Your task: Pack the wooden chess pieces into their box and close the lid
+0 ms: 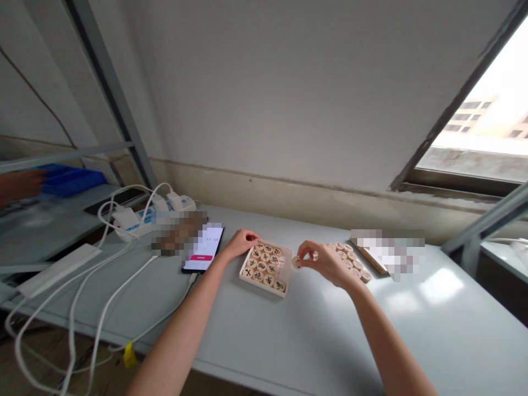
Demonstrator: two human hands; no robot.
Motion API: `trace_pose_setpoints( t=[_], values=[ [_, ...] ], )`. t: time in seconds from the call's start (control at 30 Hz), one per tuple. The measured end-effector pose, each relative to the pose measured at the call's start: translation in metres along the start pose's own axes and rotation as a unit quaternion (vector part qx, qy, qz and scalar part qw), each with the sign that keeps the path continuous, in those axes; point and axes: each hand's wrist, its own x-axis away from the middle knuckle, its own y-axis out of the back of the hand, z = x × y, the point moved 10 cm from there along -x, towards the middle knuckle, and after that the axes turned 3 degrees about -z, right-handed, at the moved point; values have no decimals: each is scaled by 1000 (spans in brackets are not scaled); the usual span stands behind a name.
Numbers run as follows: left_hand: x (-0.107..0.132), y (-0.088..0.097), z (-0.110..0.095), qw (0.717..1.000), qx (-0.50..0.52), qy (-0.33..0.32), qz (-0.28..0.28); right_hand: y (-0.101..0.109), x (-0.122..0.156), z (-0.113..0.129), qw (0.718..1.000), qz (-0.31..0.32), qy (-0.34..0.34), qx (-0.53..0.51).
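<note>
Across the whole lower half of the view runs a pale grey counter (313, 330), pushed up against a plain white wall, with a window (487, 137) up in the right corner. Over on the left side there's a tangle of white cables (82, 297) running to a power strip (140, 217) with chargers plugged in, and behind that a shelf with some blue bins (70, 179).

Next size down: a phone (203, 248) lying flat with its screen lit, just left of the middle. Right beside it sits a shallow wooden box (260, 286) packed with round chess discs in rows, faces up, black characters on most of them. On the other side of the box, a bit apart, is a loose bunch of spare discs (352, 261) lying on the counter.

The left hand (242, 242) rests on the far left corner of the box, fingers curled down onto it. Honestly can't tell if it's gripping anything. The right hand (325, 261) is between the box and the spare discs, thumb and fingertips pinched together on one single disc (296, 262), held just off the box's right edge.
</note>
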Motion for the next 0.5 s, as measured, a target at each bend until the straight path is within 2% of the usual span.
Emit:
trace_pose_setpoints(
  t=[0.13, 0.27, 0.4, 0.5],
  values=[
    [0, -1, 0, 1000, 5, 1, 2, 17, 9, -31, 991, 4, -21, 128],
    [0, 0, 1, 1000, 8, 2, 1, 26, 13, -37, 970, -43, -23, 236],
    [0, 0, 3, 1000, 17, -1, 1, 24, 12, -25, 971, -55, -9, 231],
    [0, -1, 2, 1000, 17, -2, 5, 21, 13, -33, 975, -42, -23, 218]
  ],
)
